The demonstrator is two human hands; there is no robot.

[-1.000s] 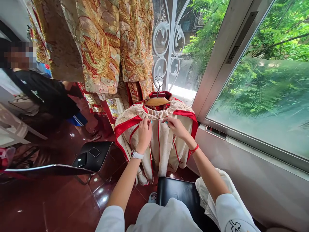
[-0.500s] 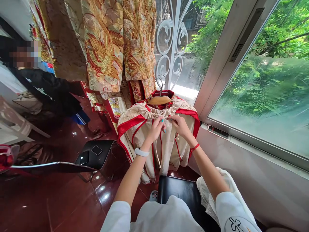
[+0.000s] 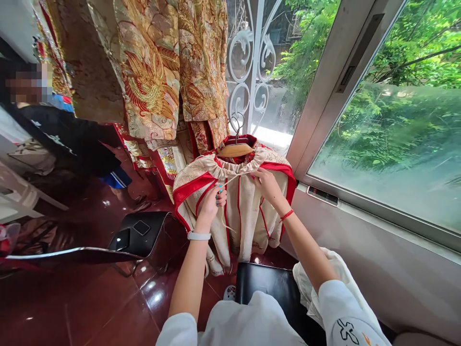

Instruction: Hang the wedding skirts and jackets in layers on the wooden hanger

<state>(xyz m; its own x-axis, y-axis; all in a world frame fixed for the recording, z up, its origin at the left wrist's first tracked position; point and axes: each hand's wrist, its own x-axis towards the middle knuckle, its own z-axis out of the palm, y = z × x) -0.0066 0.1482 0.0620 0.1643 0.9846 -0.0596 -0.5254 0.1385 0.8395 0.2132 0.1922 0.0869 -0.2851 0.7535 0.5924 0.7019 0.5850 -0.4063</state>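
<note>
While the left hand [image 3: 212, 203], gripping the cord [image 3: 232, 179], has drawn aside, the right hand [image 3: 269, 186] pinches at the red-trimmed cream cape [image 3: 247, 216].

A hanger [image 3: 236, 151] is carrying the garment [image 3: 247, 206]. A black chair [image 3: 149, 250] is standing on the red floor [image 3: 104, 298], bearing two flat dark items [image 3: 141, 228]. White cloth [image 3: 301, 281] is resting along the near seat's [image 3: 264, 278] right side. A phone [image 3: 322, 196] is lying on the sill [image 3: 378, 223].

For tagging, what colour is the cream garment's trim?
The trim is red, clearest in head view.
</note>
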